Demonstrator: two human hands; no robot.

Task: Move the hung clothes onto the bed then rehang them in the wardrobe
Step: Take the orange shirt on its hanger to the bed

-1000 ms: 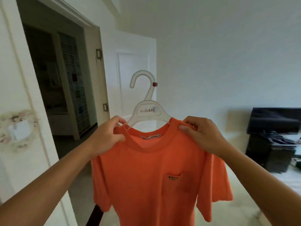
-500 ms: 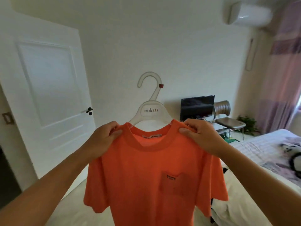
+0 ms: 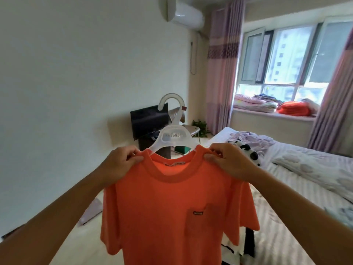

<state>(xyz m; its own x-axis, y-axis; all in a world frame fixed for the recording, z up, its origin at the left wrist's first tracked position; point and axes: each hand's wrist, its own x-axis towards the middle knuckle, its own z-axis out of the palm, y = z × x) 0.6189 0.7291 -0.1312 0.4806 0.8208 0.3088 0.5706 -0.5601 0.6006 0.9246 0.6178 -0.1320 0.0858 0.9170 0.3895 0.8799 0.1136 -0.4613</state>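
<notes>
An orange T-shirt [image 3: 172, 211] with a small chest pocket hangs on a white plastic hanger [image 3: 174, 134], held up in front of me. My left hand [image 3: 118, 165] pinches the shirt's left shoulder by the collar. My right hand [image 3: 231, 161] pinches the right shoulder the same way. The hanger's hook points up, free of any rail. The bed [image 3: 298, 188] with striped white bedding lies to the right, below and behind the shirt. The wardrobe is out of view.
A panda soft toy [image 3: 246, 150] and a crumpled lilac quilt [image 3: 254, 138] lie on the bed. A dark TV [image 3: 147, 121] on a low stand and a chair stand by the far wall. Folded bedding [image 3: 271, 106] is stacked on the window sill. Dark and white clothes [image 3: 240, 245] lie at the bed's near edge.
The view has swung right from the doorway and white door to the bed and window. Both hands keep the same hold on the shirt's shoulders.
</notes>
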